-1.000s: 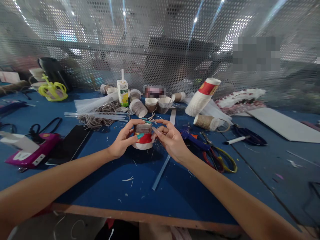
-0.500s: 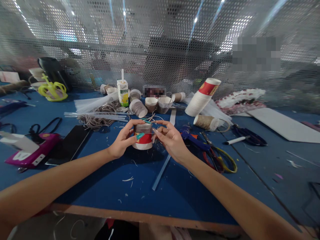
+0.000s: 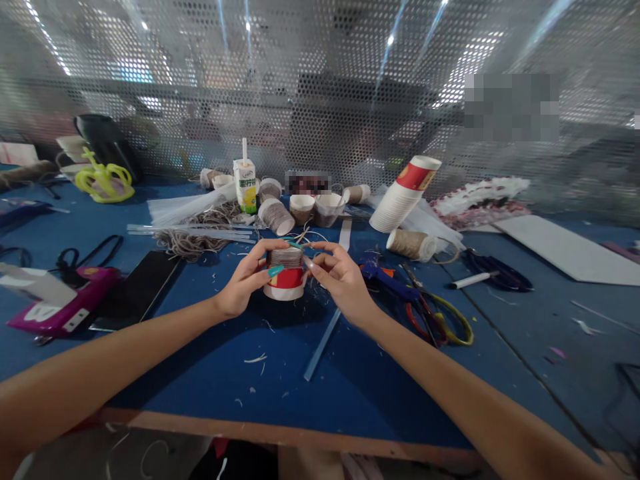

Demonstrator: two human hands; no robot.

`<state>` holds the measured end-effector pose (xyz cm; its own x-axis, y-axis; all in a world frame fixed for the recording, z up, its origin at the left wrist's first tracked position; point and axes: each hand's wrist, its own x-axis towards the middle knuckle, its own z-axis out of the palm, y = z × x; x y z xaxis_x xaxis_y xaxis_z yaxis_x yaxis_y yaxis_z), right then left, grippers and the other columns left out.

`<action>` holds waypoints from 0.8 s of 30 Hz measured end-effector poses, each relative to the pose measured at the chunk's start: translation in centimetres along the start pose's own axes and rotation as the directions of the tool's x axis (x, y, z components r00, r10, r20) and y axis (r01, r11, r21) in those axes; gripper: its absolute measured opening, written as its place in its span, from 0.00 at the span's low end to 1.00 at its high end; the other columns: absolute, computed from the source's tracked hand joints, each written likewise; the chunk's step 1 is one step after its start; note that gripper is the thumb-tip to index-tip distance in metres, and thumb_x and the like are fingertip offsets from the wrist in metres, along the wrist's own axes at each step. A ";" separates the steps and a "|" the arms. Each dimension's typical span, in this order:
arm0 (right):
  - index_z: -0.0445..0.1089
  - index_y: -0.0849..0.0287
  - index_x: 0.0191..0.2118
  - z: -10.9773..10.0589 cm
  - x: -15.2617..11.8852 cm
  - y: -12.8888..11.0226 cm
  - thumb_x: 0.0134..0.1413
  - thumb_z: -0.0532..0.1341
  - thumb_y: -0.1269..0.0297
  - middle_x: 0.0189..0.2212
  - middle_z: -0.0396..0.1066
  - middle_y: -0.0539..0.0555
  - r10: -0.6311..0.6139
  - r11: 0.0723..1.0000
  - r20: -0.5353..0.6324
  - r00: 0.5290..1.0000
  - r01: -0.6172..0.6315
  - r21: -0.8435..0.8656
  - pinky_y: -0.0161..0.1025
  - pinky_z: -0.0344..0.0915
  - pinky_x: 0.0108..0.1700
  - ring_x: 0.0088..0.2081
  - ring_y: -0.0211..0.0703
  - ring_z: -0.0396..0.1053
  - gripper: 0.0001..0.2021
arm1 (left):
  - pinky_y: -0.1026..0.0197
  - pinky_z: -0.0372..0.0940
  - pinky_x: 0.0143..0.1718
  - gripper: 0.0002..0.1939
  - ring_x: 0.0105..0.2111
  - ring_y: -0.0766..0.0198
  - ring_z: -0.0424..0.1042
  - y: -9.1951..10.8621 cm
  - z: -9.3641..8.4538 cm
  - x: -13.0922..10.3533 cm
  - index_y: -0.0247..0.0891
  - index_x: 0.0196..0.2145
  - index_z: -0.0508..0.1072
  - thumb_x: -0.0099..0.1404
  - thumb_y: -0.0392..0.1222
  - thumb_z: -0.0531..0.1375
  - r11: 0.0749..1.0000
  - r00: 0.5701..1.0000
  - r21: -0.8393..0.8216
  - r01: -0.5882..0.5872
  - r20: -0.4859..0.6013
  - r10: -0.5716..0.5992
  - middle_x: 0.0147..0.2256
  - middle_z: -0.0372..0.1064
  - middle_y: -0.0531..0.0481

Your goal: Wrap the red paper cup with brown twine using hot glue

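Observation:
A paper cup [image 3: 284, 291] with a red band is held just above the blue table, its white part downward. Grey-brown cord [image 3: 286, 257] is wound around its upper half. My left hand [image 3: 246, 281] grips the cup from the left, thumb with a teal nail against the wrapped side. On the right, my right hand [image 3: 341, 275] has thumb and forefinger bent close together at the cup's side, at the cord. The cord's loose end between those fingers is too small to make out clearly.
Behind the cup lie a grey cord bundle [image 3: 193, 241], a drink carton [image 3: 245, 187] and cord-wrapped cups [image 3: 277, 217]. Leaning stacked paper cups [image 3: 400, 200] stand right of them. A blue glue gun [image 3: 393, 280] and scissors [image 3: 453, 320] lie by my right forearm; a purple power strip [image 3: 70, 307] and black phone [image 3: 137, 290] lie left.
The cup has shifted very slightly left, and my left thumb has turned a little on it. My right hand stays at the cup's right side.

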<state>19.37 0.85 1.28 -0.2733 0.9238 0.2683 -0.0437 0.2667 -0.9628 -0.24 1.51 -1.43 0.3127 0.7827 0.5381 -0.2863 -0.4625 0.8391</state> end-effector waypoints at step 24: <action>0.58 0.52 0.49 0.4 -0.5 0.0 0.48 0.69 0.54 0.29 0.65 0.47 -0.103 0.992 0.011 0.995 0.104 -0.076 0.45 0.66 0.40 0.33 0.42 0.67 0.25 | 0.56 0.61 0.49 0.18 0.47 0.56 0.68 0.5 0.5 0.0 0.41 0.47 0.69 0.60 0.44 0.62 0.997 0.997 0.062 0.053 -0.055 -0.050 0.48 0.67 0.47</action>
<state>19.09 0.31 1.09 -0.2775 0.8884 0.3657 0.0011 0.3810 -0.9246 0.03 1.11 -0.95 0.2766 0.8263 0.4906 -0.2127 -0.4452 0.8698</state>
